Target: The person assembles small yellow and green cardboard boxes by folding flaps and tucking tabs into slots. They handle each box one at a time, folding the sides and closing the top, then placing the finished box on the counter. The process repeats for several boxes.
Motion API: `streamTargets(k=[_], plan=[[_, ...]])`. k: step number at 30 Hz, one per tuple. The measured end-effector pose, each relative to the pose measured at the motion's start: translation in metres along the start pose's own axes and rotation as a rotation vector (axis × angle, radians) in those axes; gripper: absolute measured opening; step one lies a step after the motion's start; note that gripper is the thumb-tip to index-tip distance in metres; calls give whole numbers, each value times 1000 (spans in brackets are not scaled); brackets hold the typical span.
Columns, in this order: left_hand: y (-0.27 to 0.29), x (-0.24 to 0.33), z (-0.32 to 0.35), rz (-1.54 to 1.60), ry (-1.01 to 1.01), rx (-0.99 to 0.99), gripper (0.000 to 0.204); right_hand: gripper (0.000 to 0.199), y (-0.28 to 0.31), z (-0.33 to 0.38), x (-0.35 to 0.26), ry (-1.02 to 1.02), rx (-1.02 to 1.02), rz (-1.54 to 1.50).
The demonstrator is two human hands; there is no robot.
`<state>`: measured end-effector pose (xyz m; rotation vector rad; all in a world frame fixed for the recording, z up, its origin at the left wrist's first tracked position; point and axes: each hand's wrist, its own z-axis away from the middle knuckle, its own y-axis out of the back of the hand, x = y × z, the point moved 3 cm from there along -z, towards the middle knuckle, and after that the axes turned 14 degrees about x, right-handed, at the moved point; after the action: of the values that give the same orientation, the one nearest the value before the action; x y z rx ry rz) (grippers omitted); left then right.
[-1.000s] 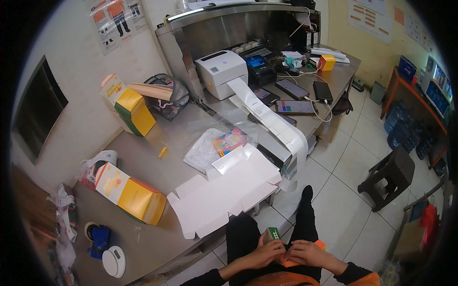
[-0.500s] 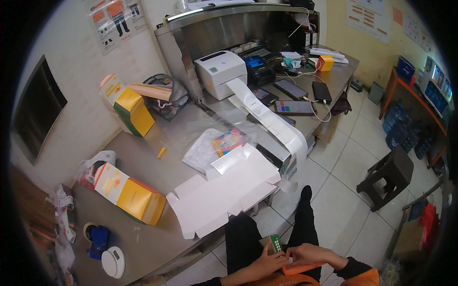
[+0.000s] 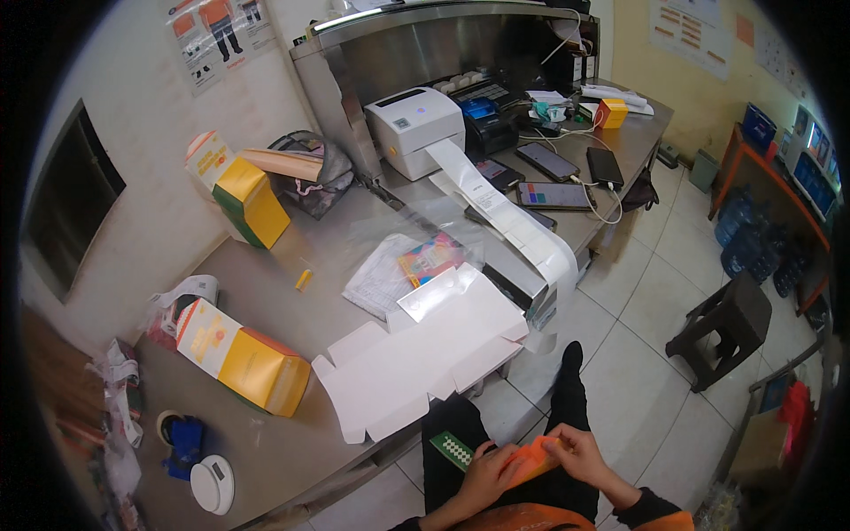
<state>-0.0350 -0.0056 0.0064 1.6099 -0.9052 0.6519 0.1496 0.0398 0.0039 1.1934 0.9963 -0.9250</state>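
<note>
Orange and green carton [image 3: 531,457] is held above your lap, in front of the near edge of the table [image 3: 328,473].

At far left, wrapped packets [image 3: 124,398] are blurred and partly lost in the dark rim; any print on them cannot be made out. Beside the blue tape dispenser [image 3: 183,450], a white scale [image 3: 212,491] has a small display, too small to read. The wall poster [image 3: 215,37] shows an orange shirt and dark trousers, with captions too fine to read. Two yellow, white and green cartons, one near the wall [image 3: 257,208] and one nearer you [image 3: 257,361], bear orange lettering on their white panels. Papers [image 3: 372,288] lie partly covered by clear plastic. Your white label printer [image 3: 412,133] has a square code on its top. The unfolded white blank [image 3: 421,363] lies plain side up; its underside is hidden.

Your left hand [image 3: 485,478] is closed around the held carton, its fingers covering the middle; a green panel with white spots shows beyond them. Your left forearm is cut off below. Print on the label strip [image 3: 503,215] is illegible, as is the lit phone screen [image 3: 556,196]. Your right hand [image 3: 577,456] pinches the orange end between thumb and fingers, hiding its edge. Screens [image 3: 815,168] at far right are cut by the rim.
</note>
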Motion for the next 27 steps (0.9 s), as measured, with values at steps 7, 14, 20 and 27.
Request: streamTargets(k=[7,14,20,27], plan=[[-8,24,-3,-215,-583,158,23,12,4,4,-16,191,-19,244],[-5,21,-8,-27,-480,291,26,21,7,2,-19,135,-238,95],[-2,19,-11,-19,-272,210,23,19,3,3,4,-135,-241,-134],[-22,-3,-5,335,12,-55,24,23,19,0,-19,58,-407,116]])
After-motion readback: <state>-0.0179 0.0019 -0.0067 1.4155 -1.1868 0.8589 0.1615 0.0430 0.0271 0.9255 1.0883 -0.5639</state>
